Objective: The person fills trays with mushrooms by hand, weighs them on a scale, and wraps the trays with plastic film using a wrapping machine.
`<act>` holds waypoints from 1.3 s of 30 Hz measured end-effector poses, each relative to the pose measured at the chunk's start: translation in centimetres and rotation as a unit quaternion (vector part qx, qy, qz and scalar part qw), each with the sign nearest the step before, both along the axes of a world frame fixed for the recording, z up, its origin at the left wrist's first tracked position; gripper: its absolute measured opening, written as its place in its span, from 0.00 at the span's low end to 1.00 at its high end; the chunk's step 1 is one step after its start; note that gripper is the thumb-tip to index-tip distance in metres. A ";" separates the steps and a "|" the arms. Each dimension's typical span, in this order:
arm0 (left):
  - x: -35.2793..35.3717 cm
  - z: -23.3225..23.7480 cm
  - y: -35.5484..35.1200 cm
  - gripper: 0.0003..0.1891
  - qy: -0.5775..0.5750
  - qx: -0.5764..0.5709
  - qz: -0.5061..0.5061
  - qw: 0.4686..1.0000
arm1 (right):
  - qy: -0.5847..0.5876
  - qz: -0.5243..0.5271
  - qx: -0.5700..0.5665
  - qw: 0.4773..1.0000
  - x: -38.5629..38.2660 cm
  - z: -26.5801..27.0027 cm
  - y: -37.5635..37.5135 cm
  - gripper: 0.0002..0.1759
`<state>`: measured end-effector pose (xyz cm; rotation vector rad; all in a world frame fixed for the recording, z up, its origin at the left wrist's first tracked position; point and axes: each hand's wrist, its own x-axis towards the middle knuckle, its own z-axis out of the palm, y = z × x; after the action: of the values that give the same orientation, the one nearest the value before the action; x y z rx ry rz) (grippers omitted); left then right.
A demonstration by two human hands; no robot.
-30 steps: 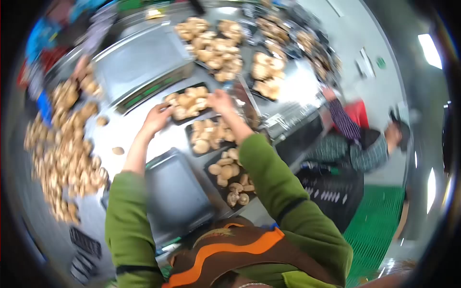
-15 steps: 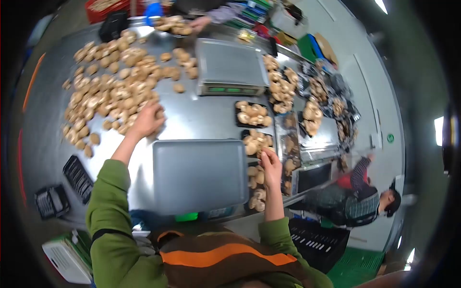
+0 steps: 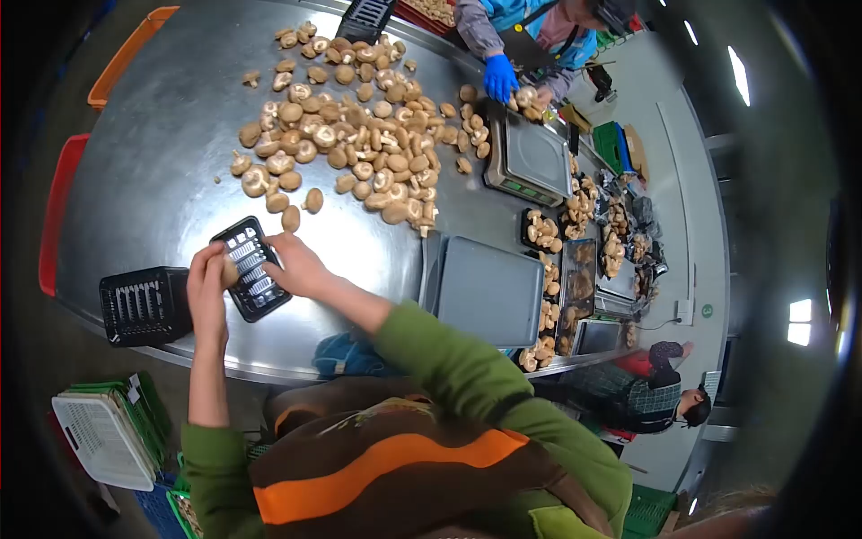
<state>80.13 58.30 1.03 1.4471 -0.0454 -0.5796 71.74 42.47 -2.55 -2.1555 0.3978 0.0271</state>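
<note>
A black plastic tray (image 3: 254,286) with a ribbed bottom lies tilted near the table's front left. My left hand (image 3: 208,280) is closed at the tray's left side, around a brown mushroom (image 3: 231,272) that shows partly between the fingers and the tray. On the opposite side, my right hand (image 3: 303,268) grips the tray's right rim, thumb and fingers reaching over it. Just beyond the tray spreads a big heap of shiitake mushrooms (image 3: 350,135), some caps up and some stems up. A stack of black trays (image 3: 144,305) stands left of my left hand.
A grey scale (image 3: 489,292) stands to my right, with filled mushroom trays (image 3: 542,231) beyond it. Across the table a co-worker's blue-gloved hand (image 3: 500,78) is by mushrooms at a second scale (image 3: 537,157). Another person (image 3: 651,395) is at far right.
My view has swung left. Both hands have left the mushroom heap and the filled trays and come together at a black tray on the left. The co-worker's upper body now shows.
</note>
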 end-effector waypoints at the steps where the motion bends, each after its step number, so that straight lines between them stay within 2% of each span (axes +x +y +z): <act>1: 0.4 0.1 2.3 0.12 0.001 0.017 -0.004 1.000 | -0.010 0.023 -0.076 0.997 2.7 -0.5 0.9 0.28; 4: 1.0 0.4 6.7 0.11 0.040 0.031 0.032 0.998 | -0.064 0.082 -0.343 0.934 8.2 -6.9 2.1 0.28; 5: 1.1 0.8 7.5 0.11 0.064 0.043 0.043 0.996 | -0.058 0.075 -0.345 0.934 8.6 -6.6 2.3 0.28; 7: 1.5 0.7 8.4 0.11 0.089 0.028 0.050 0.994 | 0.049 0.136 -0.331 0.932 8.5 -6.2 2.9 0.23; 9: 2.4 0.7 8.0 0.11 0.115 0.008 0.059 0.992 | 0.056 0.105 -0.302 0.946 7.1 -6.2 3.0 0.07; 11: 3.5 1.0 6.8 0.12 0.095 0.013 0.034 0.995 | 0.106 0.066 -0.198 0.972 4.3 -6.5 2.1 0.09; 12: 4.5 0.4 6.2 0.13 0.078 0.032 -0.012 0.996 | 0.115 0.061 -0.194 0.972 2.6 -7.0 1.4 0.09; 14: 6.1 0.1 3.8 0.14 0.066 0.032 -0.056 0.996 | 0.159 -0.060 -0.095 0.981 -1.6 -7.9 0.2 0.13; 17: 9.7 -0.6 -0.9 0.18 -0.002 0.071 -0.146 0.987 | 0.181 -0.153 -0.080 0.968 -6.8 -7.1 -1.4 0.14; 21: 16.4 -6.4 -7.2 0.29 -0.176 0.249 -0.126 0.944 | 0.168 -0.266 -0.014 0.949 -10.7 -6.1 -2.1 0.12; 23: 21.6 -13.1 -8.9 0.29 -0.170 0.297 -0.151 0.927 | 0.129 -0.340 0.088 0.927 -11.0 -5.3 -2.5 0.11; 24: 23.1 -15.0 -9.6 0.29 -0.162 0.342 -0.165 0.911 | 0.130 -0.354 0.078 0.923 -11.1 -5.8 -3.2 0.11; 25: 23.3 -15.2 -10.2 0.29 -0.165 0.346 -0.173 0.907 | 0.130 -0.361 0.084 0.920 -10.8 -6.7 -4.0 0.11; 27: 23.1 -15.0 -11.4 0.28 -0.004 0.313 -0.186 0.931 | 0.105 -0.373 0.021 0.921 -9.8 -8.4 -5.9 0.15; 28: 21.1 -12.8 -12.4 0.26 0.041 0.268 -0.155 0.950 | 0.100 -0.376 0.017 0.921 -8.4 -9.0 -6.8 0.15; 29: 20.2 -12.2 -13.5 0.26 0.038 0.275 -0.164 0.947 | 0.095 -0.379 0.014 0.920 -6.5 -9.5 -7.7 0.15; 31: 19.6 -11.9 -15.3 0.26 0.116 0.203 -0.161 0.959 | 0.111 -0.386 -0.001 0.916 -1.9 -10.0 -9.7 0.14; 33: 20.4 -11.7 -16.9 0.29 0.101 0.214 -0.198 0.951 | 0.080 -0.437 0.058 0.894 2.4 -11.4 -11.6 0.14; 35: 21.0 -11.1 -18.7 0.28 0.183 0.223 -0.246 0.925 | 0.052 -0.428 0.011 0.902 5.9 -11.5 -12.8 0.14; 36: 21.2 -11.4 -19.6 0.29 0.140 0.164 -0.235 0.948 | 0.050 -0.433 0.015 0.900 7.0 -11.5 -13.4 0.14; 37: 21.6 -11.6 -20.4 0.29 0.137 0.168 -0.240 0.946 | 0.042 -0.425 0.010 0.904 7.9 -11.4 -14.0 0.13; 39: 22.0 -11.1 -21.9 0.28 0.034 0.187 -0.231 0.954 | 0.036 -0.423 0.005 0.906 8.8 -11.8 -14.6 0.13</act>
<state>102.13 36.42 -10.04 1.7967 -0.2358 -1.0639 80.51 27.91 -14.38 -1.8100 1.3357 -0.3785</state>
